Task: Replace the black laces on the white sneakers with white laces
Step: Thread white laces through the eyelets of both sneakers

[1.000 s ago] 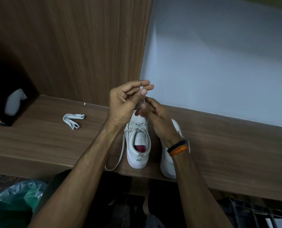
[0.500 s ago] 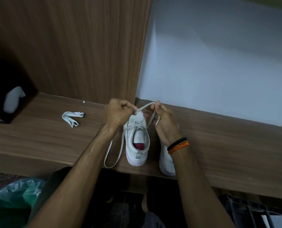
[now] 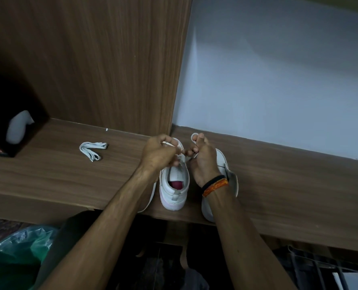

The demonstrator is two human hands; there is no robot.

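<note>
Both hands have dropped since a second ago, from a raised pull above the shoe to low over its toe end, and the lace span seen stretched between them half a second back has closed into loops. Left hand [image 3: 160, 152] is curled, pinching a strand of the white lace [image 3: 194, 136] over the front of the left sneaker [image 3: 175, 181]; right hand [image 3: 203, 158] is also curled, holding a small loop of the same lace that stands up above its fingertips. A slack tail of the lace hangs past the shelf edge, partly hidden behind the left forearm. Judgement: a bow or knot is being formed on this shoe. Lace reads as flat, soft, light and limp; it should hold no shape unless kept under tension, so it is best pinched close to the crossing point, near the eyelets, not out at the tail. The shoe is light and may shift on the wooden shelf [image 3: 299, 185] if pulled hard. The lace crossing sits between the two hands, just ahead of the shoe opening. Right sneaker [image 3: 224, 164] lies just beside, mostly behind the right wrist; its lacing cannot be seen. A spare bundled lace [image 3: 92, 149] lies well apart to the left.
</note>
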